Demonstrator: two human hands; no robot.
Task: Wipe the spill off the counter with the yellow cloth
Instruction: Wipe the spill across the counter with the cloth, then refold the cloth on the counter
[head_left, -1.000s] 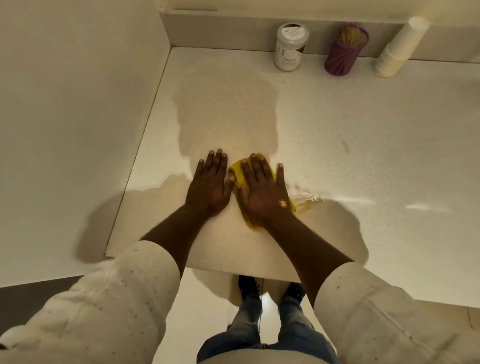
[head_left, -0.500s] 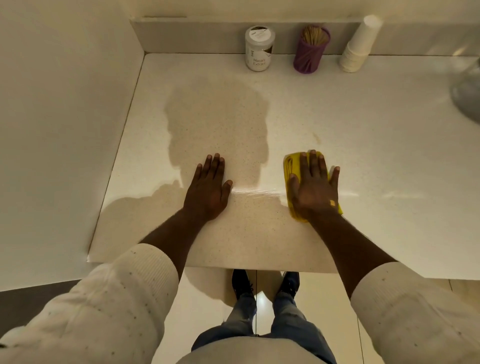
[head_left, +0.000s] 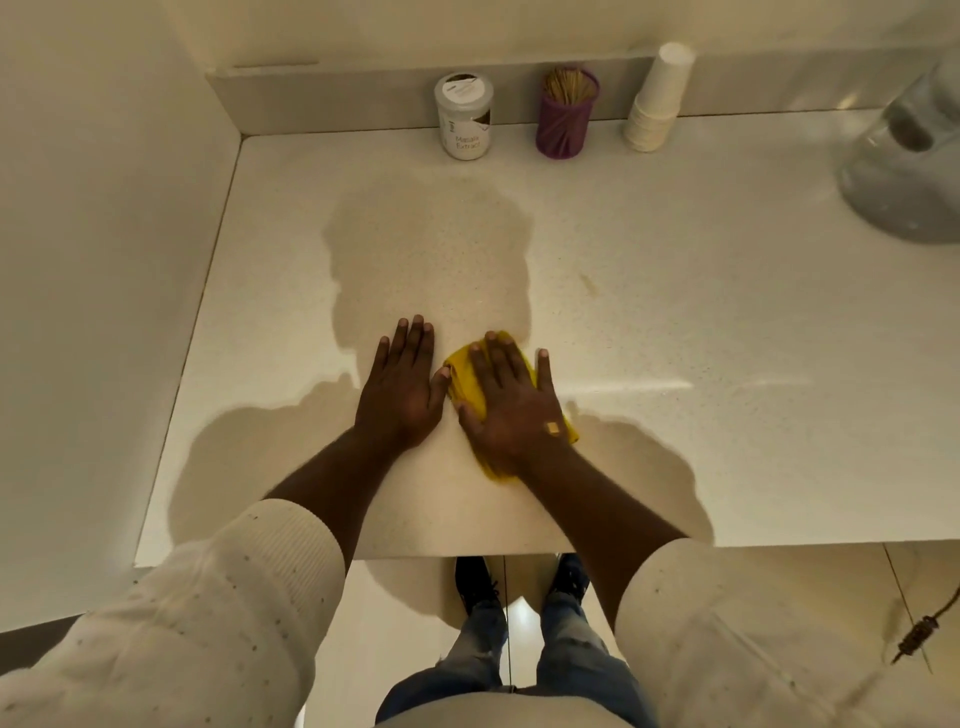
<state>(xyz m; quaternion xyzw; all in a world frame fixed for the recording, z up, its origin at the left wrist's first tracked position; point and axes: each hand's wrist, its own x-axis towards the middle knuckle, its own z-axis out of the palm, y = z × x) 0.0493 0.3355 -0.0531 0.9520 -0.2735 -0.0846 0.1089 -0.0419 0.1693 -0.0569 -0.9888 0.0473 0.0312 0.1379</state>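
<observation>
- Yellow cloth (head_left: 465, 371) lies bunched flat on the counter (head_left: 675, 322), close to the front edge, pinned under your right hand (head_left: 511, 405); only its left side, a corner by your wrist and a tail below the palm show.
- Your right-hand fingers are stretched out and slightly spread, pressing down on the cloth rather than gripping it. Your left hand (head_left: 402, 387) lies flat on the bare counter just beside it, fingers together and straight, holding nothing; its thumb reaches the cloth's left edge, though whether it touches I cannot tell.
- You appear to be mid-wipe, with the cloth working the surface near the front edge.
- A faint wet sheen (head_left: 675, 387) runs to the right of the cloth, and a small brownish smear (head_left: 589, 283) sits farther back and to the right. Both look unwiped.
- Your next stroke likely needs to carry the cloth rightward along the sheen, then back to the smear, with the palm kept flat.
- Keep clear of the jar (head_left: 464, 117), the purple stick holder (head_left: 566, 114) and the cup stack (head_left: 657, 98) at the back wall.
</observation>
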